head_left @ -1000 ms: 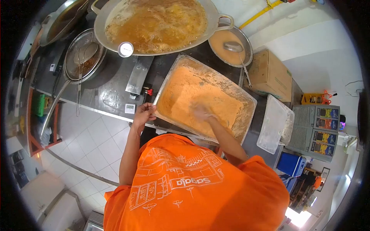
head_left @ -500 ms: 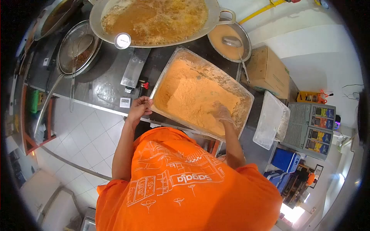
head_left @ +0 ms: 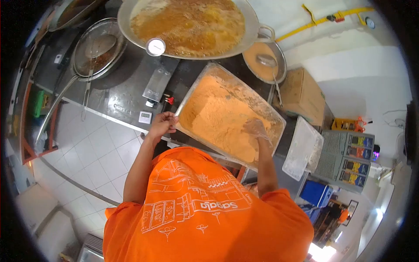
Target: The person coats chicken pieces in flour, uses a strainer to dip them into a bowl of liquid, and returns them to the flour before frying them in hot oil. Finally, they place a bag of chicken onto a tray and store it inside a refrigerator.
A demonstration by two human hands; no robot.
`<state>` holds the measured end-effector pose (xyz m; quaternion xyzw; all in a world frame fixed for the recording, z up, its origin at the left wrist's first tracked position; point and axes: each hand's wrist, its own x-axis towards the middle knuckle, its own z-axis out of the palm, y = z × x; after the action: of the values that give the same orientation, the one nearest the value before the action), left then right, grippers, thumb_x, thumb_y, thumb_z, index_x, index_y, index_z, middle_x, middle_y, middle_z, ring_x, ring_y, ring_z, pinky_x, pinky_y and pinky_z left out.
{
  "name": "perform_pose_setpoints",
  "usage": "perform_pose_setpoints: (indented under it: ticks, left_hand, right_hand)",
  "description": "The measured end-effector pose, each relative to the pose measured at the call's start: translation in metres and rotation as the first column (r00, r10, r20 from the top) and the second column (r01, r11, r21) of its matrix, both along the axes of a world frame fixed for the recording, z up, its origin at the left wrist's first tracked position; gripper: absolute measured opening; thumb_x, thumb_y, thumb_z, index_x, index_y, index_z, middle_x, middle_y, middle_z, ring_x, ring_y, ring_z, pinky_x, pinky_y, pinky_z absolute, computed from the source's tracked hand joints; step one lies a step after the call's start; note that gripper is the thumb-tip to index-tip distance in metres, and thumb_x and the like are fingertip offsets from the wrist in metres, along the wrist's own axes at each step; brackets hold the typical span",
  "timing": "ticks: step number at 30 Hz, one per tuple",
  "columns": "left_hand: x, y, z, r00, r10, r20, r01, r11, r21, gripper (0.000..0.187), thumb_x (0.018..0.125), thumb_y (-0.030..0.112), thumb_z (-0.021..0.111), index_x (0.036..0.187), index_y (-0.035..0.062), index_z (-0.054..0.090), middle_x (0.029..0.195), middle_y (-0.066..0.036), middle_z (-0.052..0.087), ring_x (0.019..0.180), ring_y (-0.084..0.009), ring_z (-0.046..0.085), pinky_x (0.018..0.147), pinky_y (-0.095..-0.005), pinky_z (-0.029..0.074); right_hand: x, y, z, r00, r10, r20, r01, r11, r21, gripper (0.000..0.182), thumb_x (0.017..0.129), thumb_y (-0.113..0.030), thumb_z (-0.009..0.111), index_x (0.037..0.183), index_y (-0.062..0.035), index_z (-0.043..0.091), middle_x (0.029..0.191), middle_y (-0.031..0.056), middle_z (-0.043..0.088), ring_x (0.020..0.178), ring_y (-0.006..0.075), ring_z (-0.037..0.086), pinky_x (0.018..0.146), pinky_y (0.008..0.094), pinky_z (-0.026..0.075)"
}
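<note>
Gripping the near-left rim of the tray [head_left: 190,95], the left hand [head_left: 162,123] had its fingers curled over the edge. The right hand [head_left: 255,129], coated and loosely cupped, pressed into the orange flour [head_left: 218,113] at the tray's near-right end. Beyond the tray on the worktop [head_left: 124,94] stood the frying pan [head_left: 192,22].

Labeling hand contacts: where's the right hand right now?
In the head view, the right hand is down in the orange flour inside the metal tray, near its right end, while the left hand grips the tray's opposite corner.
</note>
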<state>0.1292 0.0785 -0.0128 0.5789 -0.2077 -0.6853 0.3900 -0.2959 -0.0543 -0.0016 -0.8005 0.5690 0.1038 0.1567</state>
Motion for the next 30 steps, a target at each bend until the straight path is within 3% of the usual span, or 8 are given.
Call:
perform_pose_setpoints:
  ticks: [3,8,20,23,25,26,27,30]
  left_hand:
    - [-0.001,0.002,0.0,0.999,0.033,-0.029,-0.033,0.999,0.003,0.022,0.09,0.027,0.069,0.099,0.0083,0.063,0.083,0.002,0.061,0.067,-0.0086,0.06,0.064,-0.0241,0.054]
    - [0.0,0.0,0.001,0.999,0.021,-0.046,-0.021,1.0,-0.011,0.019,0.09,0.026,0.069,0.095,0.0096,0.062,0.083,0.003,0.061,0.067,-0.008,0.06,0.065,-0.0248,0.055]
    - [-0.002,0.003,-0.001,0.999,0.018,-0.03,-0.018,1.0,-0.008,0.022,0.089,0.027,0.07,0.097,0.0089,0.062,0.081,0.003,0.06,0.067,-0.007,0.059,0.064,-0.0247,0.055]
    - [-0.001,0.002,-0.004,0.999,0.017,-0.036,-0.018,0.999,-0.027,0.024,0.089,0.029,0.07,0.099,0.0087,0.062,0.082,0.003,0.06,0.068,-0.0085,0.06,0.065,-0.0248,0.055]
    - [-0.002,0.002,-0.003,0.999,0.021,-0.029,-0.022,1.0,-0.015,0.024,0.089,0.028,0.07,0.099,0.0087,0.062,0.084,0.002,0.061,0.069,-0.0088,0.061,0.065,-0.025,0.056]
    - [-0.002,0.001,-0.001,1.0,0.015,-0.02,-0.015,1.0,-0.007,0.023,0.089,0.028,0.069,0.1,0.0088,0.062,0.085,0.002,0.061,0.07,-0.0088,0.061,0.065,-0.025,0.056]
    - [-0.002,0.001,0.0,1.0,0.002,-0.017,-0.002,1.0,0.0,0.023,0.089,0.028,0.069,0.1,0.0088,0.062,0.085,0.002,0.061,0.07,-0.0088,0.061,0.065,-0.025,0.056]
    - [-0.003,-0.004,0.0,1.0,-0.003,0.001,0.003,1.0,-0.01,0.02,0.09,0.026,0.068,0.098,0.008,0.062,0.083,0.002,0.061,0.069,-0.0075,0.06,0.063,-0.0241,0.056]
  right_hand:
    - [0.049,-0.04,0.094,0.956,0.172,-0.239,-0.209,0.968,-0.138,0.022,0.084,-0.024,0.054,0.078,-0.0069,0.068,0.082,0.0166,0.068,0.08,0.0333,0.066,0.071,0.0391,0.052]
    - [0.158,-0.093,0.248,0.905,-0.031,0.425,0.201,0.91,-0.361,0.023,0.084,-0.025,0.064,0.087,-0.0022,0.067,0.066,0.006,0.06,0.064,0.0122,0.058,0.058,0.0317,0.046]
    - [0.173,-0.208,0.203,0.783,0.614,-0.099,-0.362,0.32,-0.876,0.023,0.086,-0.027,0.061,0.086,-0.0043,0.063,0.082,0.0179,0.065,0.076,0.0339,0.064,0.067,0.0406,0.049]
    - [0.193,-0.096,0.228,0.961,0.223,0.166,-0.131,0.891,-0.435,0.024,0.088,-0.027,0.058,0.091,-0.005,0.066,0.085,0.0172,0.066,0.079,0.0344,0.064,0.071,0.0389,0.051]
    - [0.168,-0.077,0.158,0.97,0.235,-0.066,-0.239,0.968,-0.075,0.022,0.084,-0.015,0.059,0.104,-0.008,0.061,0.102,0.0158,0.061,0.101,0.0199,0.058,0.072,0.0359,0.051]
    - [0.114,-0.077,0.054,0.813,0.472,0.34,-0.402,0.878,-0.26,0.021,0.089,-0.016,0.057,0.107,-0.0069,0.061,0.106,0.0174,0.06,0.1,0.0186,0.057,0.076,0.0337,0.051]
    - [0.099,-0.063,-0.023,0.759,-0.043,0.65,-0.206,0.931,0.303,0.023,0.095,-0.019,0.05,0.111,-0.0056,0.061,0.11,0.0163,0.061,0.098,0.0196,0.057,0.081,0.0333,0.05]
    - [0.167,0.019,0.017,0.885,0.162,0.436,-0.311,0.903,0.296,0.031,0.094,-0.029,0.053,0.114,-0.0052,0.06,0.104,0.0137,0.064,0.098,0.0269,0.06,0.093,0.0397,0.047]
